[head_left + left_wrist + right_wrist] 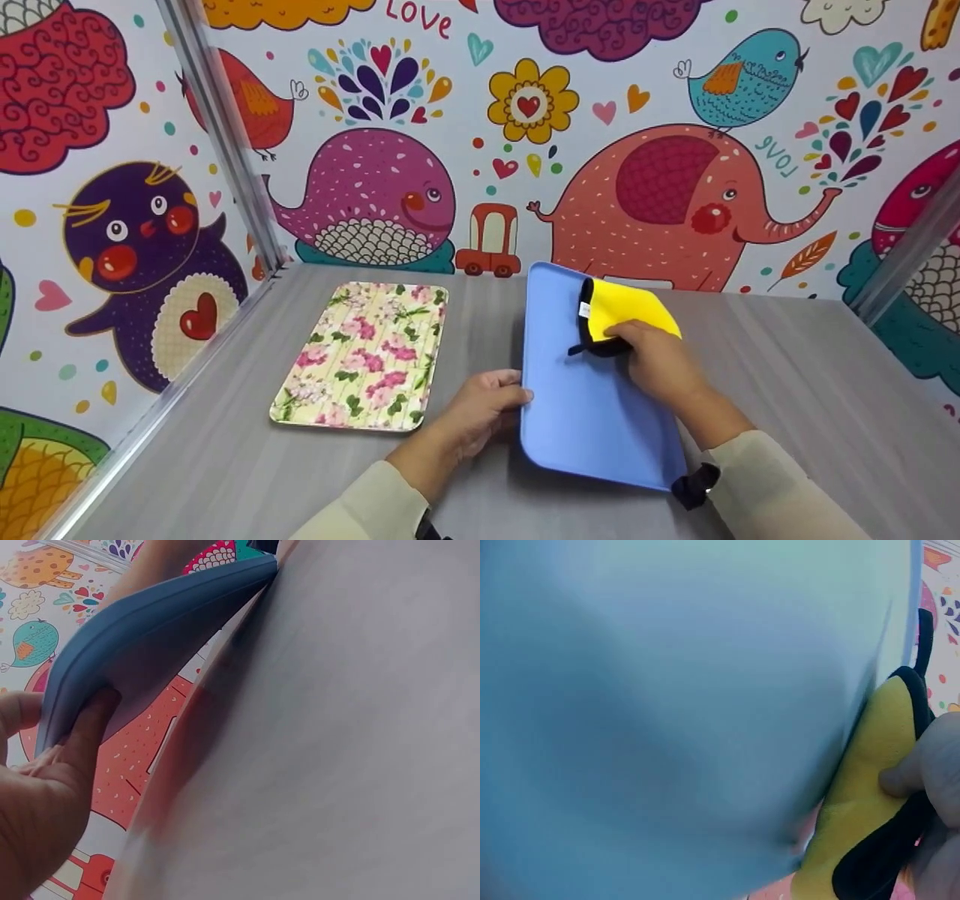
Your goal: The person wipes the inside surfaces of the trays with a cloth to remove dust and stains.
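Note:
A blue tray [592, 420] is held tilted above the table, its left edge raised. My left hand [484, 412] pinches that left edge, thumb on the upper side; in the left wrist view fingers [90, 716] lie against its underside. With my right hand [664, 367] I grip a yellow cloth pad with black trim [630, 307] against the tray's upper right part. The right wrist view shows the pad [862, 780] along the tray's edge, with my thumb pressing into the yellow fabric. Left of my hands lies a floral-patterned tray [367, 360], flat on the table.
The grey table [225, 465] runs back to a wall [420, 97] printed with cartoon animals. Metal frame posts [225, 135] stand at the left and right corners. A dark band [697, 486] sits on my right wrist, near the blue tray's lower right corner.

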